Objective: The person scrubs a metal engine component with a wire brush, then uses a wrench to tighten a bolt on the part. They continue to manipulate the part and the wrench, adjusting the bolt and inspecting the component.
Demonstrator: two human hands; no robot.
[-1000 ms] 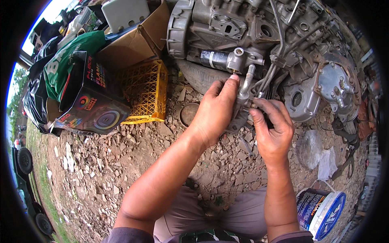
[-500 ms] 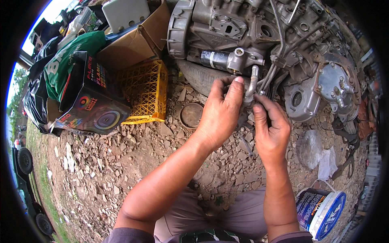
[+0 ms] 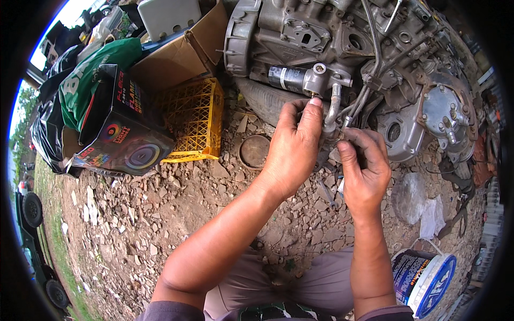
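Observation:
A greasy engine block [image 3: 300, 51] fills the far side. On it sits a metal filter housing [image 3: 320, 83] with a black cylindrical filter [image 3: 286, 78] on its left and a bent metal pipe [image 3: 333, 104] hanging below. My left hand [image 3: 294, 144] is closed, thumb and forefinger pinched just under the housing at a small brass-coloured stud [image 3: 312, 95]; whatever lies between the fingertips is hidden. Beside the pipe's lower end, my right hand [image 3: 367, 171] is closed, fingers curled toward the thumb. A small shiny metal piece [image 3: 349, 121] shows at its fingertips, too small to name.
Behind my left hand lies a tyre [image 3: 259, 101]. A yellow crate [image 3: 198, 128], a printed box [image 3: 128, 128] and a cardboard box [image 3: 179, 59] stand left. A round metal lid [image 3: 253, 151] and a wrench [image 3: 327, 193] lie on rubble. A bucket [image 3: 423, 278] is at right.
My right hand has shifted slightly right and down, away from the pipe's end. My left hand keeps its pinch under the housing. The whole view has moved a little.

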